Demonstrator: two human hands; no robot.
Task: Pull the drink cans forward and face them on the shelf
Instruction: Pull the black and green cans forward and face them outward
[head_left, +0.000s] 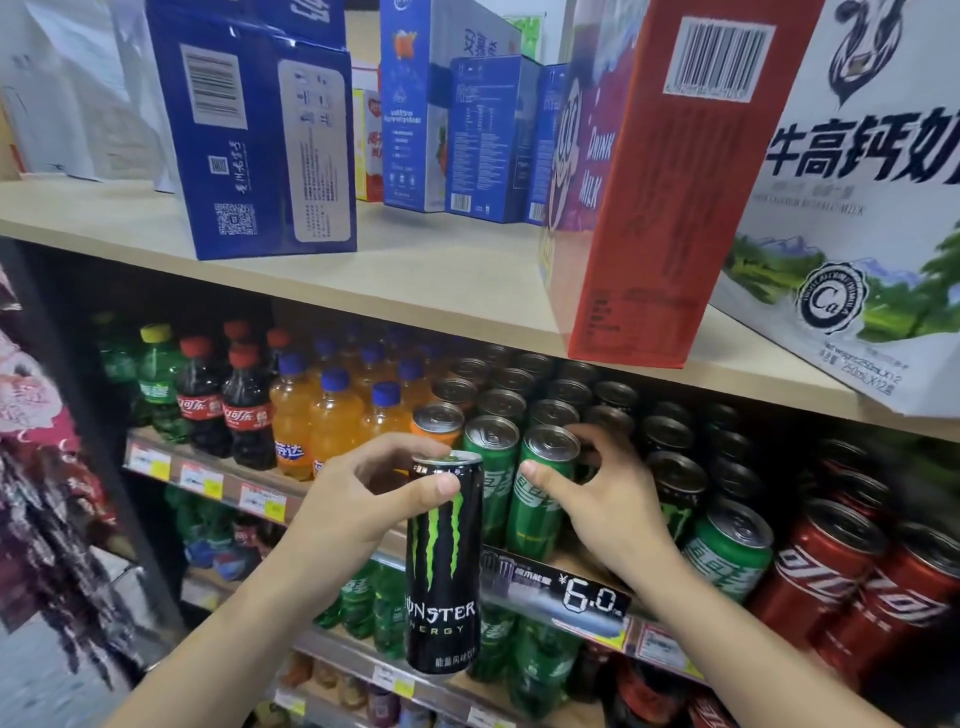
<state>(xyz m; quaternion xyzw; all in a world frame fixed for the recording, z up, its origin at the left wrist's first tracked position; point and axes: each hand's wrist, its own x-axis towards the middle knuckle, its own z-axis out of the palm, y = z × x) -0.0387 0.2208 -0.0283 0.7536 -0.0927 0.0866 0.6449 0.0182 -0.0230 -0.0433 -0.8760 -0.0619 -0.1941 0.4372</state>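
My left hand (358, 499) holds a black can (442, 561) up off the shelf (550, 597). My right hand (597, 493) grips a green can (540, 493) standing there.

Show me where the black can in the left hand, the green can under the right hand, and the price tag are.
black can (441, 561), head view, on its green claw logo
green can (537, 506), head view, on its label
price tag (592, 597), head view, on the printed number
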